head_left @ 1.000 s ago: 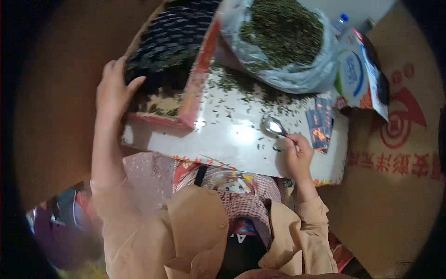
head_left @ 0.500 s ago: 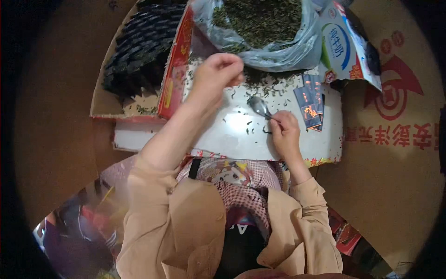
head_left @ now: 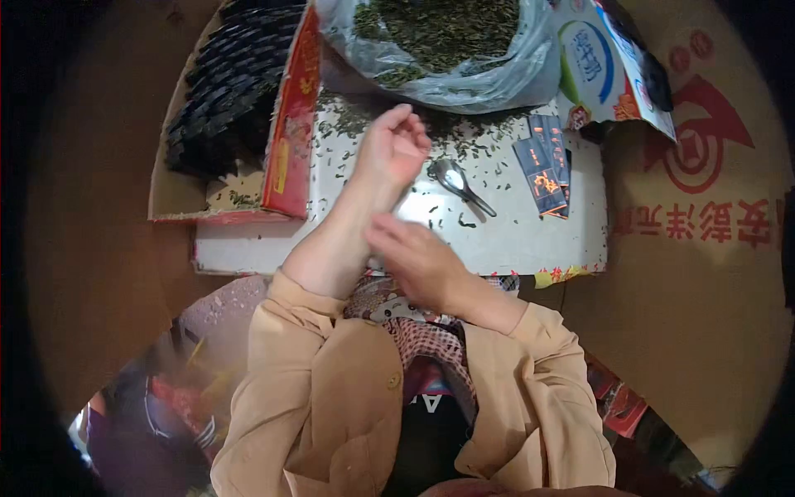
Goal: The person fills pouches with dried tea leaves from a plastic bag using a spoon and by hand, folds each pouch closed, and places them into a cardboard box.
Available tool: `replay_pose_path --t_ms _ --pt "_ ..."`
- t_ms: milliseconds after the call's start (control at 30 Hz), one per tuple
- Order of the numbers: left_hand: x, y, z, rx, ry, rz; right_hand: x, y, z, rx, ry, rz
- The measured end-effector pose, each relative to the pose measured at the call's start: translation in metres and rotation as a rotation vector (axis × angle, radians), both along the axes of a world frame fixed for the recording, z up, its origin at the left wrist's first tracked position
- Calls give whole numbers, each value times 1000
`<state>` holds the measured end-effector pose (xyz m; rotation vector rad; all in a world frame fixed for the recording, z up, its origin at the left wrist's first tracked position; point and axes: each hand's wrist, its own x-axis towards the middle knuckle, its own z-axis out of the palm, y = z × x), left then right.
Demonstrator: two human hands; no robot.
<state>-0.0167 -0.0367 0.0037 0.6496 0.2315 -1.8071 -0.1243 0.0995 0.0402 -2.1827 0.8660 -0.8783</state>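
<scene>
My left hand is raised palm up over the white board, fingers loosely curled and apart, nothing in it. Against the left forearm near the wrist rests my right hand; its fingers are stretched out and slightly blurred, and no object shows in them. A metal spoon lies on the board just right of my left hand, among scattered dry leaves. Above the hands stands a clear plastic bag filled with dark green leaves. Several dark printed packets overlap on the board's right side.
A red-edged carton at the left holds rows of black packets. A cut milk box stands at the back right. Large brown cardboard with red print lies on the right.
My right hand has let go of the spoon, which lies on the board, and has moved left onto my left forearm. My left hand has turned palm up and its fingers have loosened.
</scene>
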Motion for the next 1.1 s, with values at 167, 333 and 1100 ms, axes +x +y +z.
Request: replay_pose_path --t_ms 167,333,1100 --pt "17 -4 -5 -61 -4 2 -31 -4 -8 -113 -45 8" --pt "18 9 1 22 -93 32 -111 -30 -19 -164 257 -736" --pt "-7 48 18 -270 -327 -199 -176 -47 -34 138 439 -1192"
